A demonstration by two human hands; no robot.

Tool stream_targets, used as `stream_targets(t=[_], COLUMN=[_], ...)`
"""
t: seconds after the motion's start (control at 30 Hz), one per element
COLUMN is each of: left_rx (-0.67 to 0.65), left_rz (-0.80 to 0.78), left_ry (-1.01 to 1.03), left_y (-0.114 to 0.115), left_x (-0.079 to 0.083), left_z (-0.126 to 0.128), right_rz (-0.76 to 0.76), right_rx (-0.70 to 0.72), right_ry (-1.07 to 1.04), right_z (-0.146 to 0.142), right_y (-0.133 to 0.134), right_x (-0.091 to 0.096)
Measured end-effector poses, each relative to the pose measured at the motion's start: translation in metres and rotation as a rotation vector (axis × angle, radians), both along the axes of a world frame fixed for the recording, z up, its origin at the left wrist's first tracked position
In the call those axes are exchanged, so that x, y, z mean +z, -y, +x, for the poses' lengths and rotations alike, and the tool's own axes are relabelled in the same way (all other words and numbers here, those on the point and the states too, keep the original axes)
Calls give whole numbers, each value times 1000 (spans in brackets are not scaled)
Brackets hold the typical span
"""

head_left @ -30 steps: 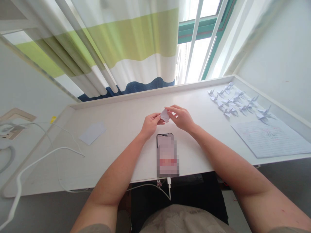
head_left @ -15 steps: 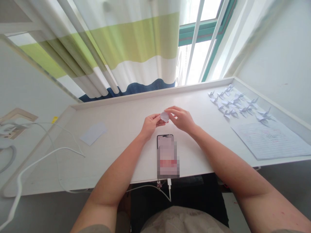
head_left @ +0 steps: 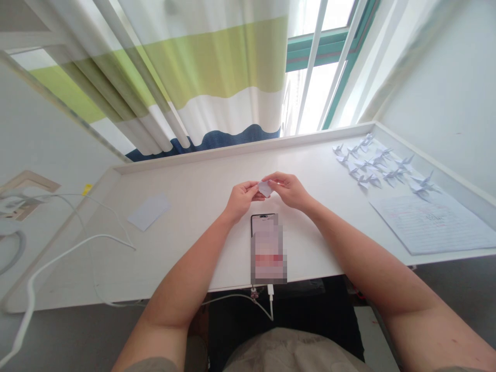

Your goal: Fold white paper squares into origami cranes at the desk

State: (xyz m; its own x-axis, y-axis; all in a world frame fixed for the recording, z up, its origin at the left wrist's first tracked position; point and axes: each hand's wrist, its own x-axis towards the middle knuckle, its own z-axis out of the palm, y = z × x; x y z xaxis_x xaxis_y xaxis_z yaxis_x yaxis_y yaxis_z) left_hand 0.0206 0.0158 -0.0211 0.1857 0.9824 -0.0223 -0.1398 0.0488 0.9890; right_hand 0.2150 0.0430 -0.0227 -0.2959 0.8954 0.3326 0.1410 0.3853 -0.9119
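The left hand and the right hand are together at the middle of the desk, their fingertips pinching a small piece of folded white paper between them (its exact folds are too small to make out from this view). The paper sits between the two hands, just beyond the top end of a smartphone, which lies flat below the hands on the white desk, its screen pixelated. A white charging plug is seated in the phone's near end, at the desk's front edge.

Off to the right, well apart from the right hand, a cluster of folded paper cranes sits toward the far corner of the desk. Just in front of them lies a lined sheet with handwriting. To the left, well apart from the left hand, lies a blank white paper slip, and a white cable runs across the desk's left end. Beyond the desk hangs a striped green, white and navy curtain, beside a green-framed window.
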Motion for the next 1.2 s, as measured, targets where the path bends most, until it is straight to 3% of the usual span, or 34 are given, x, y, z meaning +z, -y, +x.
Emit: stream_targets(t=[0.27, 0.47, 0.87, 1.2], left_rx=[-31, -37, -39, 144], left_rz=[-66, -71, 21, 28], left_ry=[39, 42, -4, 51], left_y=[-1, 0, 2, -1], left_x=[3, 3, 2, -2], left_z=[-2, -3, -3, 3], right_rz=[-125, -40, -44, -115], right_rx=[50, 2, 19, 8], right_ry=[-167, -85, -69, -232], right_z=[-6, -6, -5, -9], right_y=[2, 2, 0, -4], right_x=[1, -2, -4, -11])
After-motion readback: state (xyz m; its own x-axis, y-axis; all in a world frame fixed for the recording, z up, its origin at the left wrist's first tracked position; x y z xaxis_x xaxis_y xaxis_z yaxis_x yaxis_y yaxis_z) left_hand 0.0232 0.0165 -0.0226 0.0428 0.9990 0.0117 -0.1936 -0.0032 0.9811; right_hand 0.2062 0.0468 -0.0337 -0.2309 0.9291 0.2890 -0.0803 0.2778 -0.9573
